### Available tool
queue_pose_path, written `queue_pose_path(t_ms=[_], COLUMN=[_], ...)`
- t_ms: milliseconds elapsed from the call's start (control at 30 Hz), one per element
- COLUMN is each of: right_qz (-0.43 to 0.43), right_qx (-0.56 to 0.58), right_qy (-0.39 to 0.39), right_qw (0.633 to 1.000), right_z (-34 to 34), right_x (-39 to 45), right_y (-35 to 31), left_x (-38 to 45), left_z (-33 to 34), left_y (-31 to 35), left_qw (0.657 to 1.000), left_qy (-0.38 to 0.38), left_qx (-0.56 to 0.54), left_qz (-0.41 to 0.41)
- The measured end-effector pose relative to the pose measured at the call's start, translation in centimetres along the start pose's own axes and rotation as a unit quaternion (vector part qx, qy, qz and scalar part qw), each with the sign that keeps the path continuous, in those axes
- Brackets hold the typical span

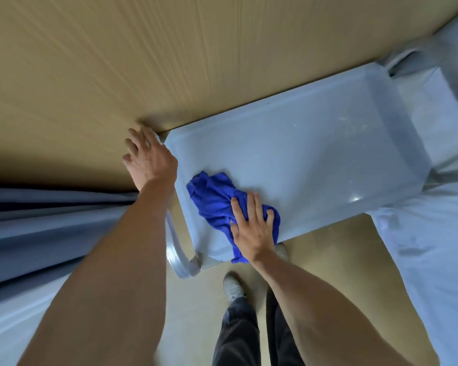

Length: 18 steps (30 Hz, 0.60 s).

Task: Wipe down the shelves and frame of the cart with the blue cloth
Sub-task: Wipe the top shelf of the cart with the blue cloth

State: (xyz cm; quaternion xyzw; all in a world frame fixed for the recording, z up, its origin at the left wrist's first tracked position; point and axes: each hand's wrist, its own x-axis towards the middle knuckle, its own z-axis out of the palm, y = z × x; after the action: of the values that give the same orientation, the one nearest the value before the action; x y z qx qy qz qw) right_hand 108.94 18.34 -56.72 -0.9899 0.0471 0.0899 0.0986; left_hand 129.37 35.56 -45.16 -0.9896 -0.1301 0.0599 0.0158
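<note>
Pressing blue cloth (217,204) diagonally across shelf (315,143)

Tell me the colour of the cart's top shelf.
Pale grey-white shelf, seen in the head view; the right hand presses the blue cloth on it.

Cloth (217,202): vivid royal blue, plain, centre of frame. Cart shelf (315,143): pale grey-blue, plain, faint whitish scuffs toward the right end. Cart frame tube (179,262): silvery metal, lower centre-left. Floor (336,260): tan, plain. Wall panel (117,62): tan with fine streaked lines, upper left. Curtain (37,220): grey-blue folds, left edge. Trousers (236,334): dark. Shoe (233,287): off-white.
</note>
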Motion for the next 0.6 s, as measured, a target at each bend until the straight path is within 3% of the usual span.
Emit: queue_pose_path(t_ms=[167, 267, 367, 433, 533, 600], right_qz=[0.047, 0.170, 0.263, 0.197, -0.055, -0.138], right_qx=[0.010, 0.059, 0.091, 0.084, 0.036, 0.011], right_qy=[0.042, 0.072, 0.086, 0.092, 0.085, 0.053], right_qw=[0.998, 0.981, 0.957, 0.972, 0.994, 0.989], right_z=[-2.2, -4.5, -4.7, -3.8, -2.4, -1.8], right_x=[13.1, 23.3, 26.3, 24.4, 20.1, 18.7], right_y=[2.7, 2.0, -1.1, -3.4, -7.5, -10.0], left_x=[0.4, 0.6, 0.9, 0.9, 0.6, 0.5], left_z=[0.1, 0.6, 0.6, 0.3, 0.0, 0.0], left_y=[0.3, 0.1, 0.2, 0.3, 0.2, 0.0], left_qw=[1.000, 1.000, 1.000, 0.999, 0.999, 0.999], left_qy=[-0.015, -0.009, -0.011, -0.021, -0.021, -0.011], left_qx=[-0.015, -0.021, -0.012, -0.013, -0.026, -0.028], left_qz=[-0.016, -0.015, -0.021, -0.020, -0.022, -0.020])
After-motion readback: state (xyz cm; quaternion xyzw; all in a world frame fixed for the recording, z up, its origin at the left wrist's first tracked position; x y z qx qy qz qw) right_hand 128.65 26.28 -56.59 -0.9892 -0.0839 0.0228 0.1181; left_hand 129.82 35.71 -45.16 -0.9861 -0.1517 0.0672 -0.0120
